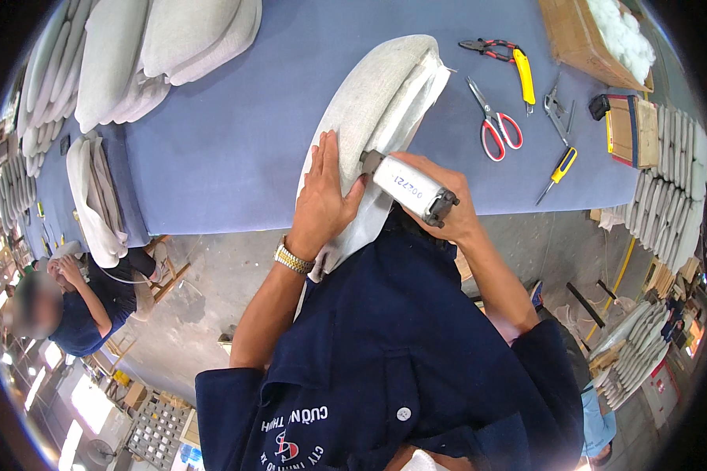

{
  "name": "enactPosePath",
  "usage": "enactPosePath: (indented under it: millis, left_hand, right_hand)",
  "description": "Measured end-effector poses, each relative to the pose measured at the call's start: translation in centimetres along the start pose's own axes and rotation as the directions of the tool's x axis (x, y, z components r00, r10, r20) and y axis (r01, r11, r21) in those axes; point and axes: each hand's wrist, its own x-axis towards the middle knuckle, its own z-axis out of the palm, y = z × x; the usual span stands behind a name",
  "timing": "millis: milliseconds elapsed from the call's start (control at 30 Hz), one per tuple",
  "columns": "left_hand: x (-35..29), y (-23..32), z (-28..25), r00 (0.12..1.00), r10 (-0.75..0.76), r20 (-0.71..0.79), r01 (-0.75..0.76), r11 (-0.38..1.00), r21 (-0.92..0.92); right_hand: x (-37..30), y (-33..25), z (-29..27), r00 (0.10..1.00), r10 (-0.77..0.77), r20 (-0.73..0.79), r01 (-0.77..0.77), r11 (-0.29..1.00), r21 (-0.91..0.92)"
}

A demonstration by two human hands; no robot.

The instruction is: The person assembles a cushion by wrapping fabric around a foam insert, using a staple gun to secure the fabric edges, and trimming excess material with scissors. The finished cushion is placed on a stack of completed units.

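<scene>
A curved, padded cushion [369,98] in light grey fabric leans over the table's near edge, its lower end against my body. My left hand [327,192] lies flat along its left side, fingers stretched out, thumb toward the tool. In my right hand [448,192] is a white-bodied staple gun [404,187], gripped with the fingers wrapped round it. The gun's dark nose sits at the cushion's inner fold, close to my left thumb; whether it touches the fabric I cannot tell. My right fingers are partly hidden behind the gun.
On the blue table [236,165] to the right lie scissors [495,125], pliers [487,49], a yellow cutter [524,78] and a screwdriver [559,173]. A carton [585,39] holds white stuffing. Grey cushions [118,63] are stacked at the far left. Another person [86,306] sits left.
</scene>
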Motion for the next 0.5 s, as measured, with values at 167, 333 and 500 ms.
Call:
enactPosePath:
  millis: [167, 333, 500]
  left_hand:
    - [-0.2, 0.4, -0.1, 0.999, -0.045, 0.0, 0.045, 0.999, 0.011]
    - [0.4, 2.0, -0.4, 0.987, -0.156, 0.035, 0.156, 0.988, 0.005]
    - [0.5, 1.6, -0.5, 0.99, -0.142, 0.016, 0.142, 0.99, -0.004]
  right_hand:
    - [0.4, 0.1, -0.7, 0.996, -0.038, 0.081, 0.039, 0.999, -0.017]
    - [1.0, 0.3, -0.6, 0.992, 0.022, 0.122, -0.023, 1.0, 0.003]
    - [1.5, -0.6, -0.5, 0.992, 0.05, 0.114, -0.045, 0.998, -0.05]
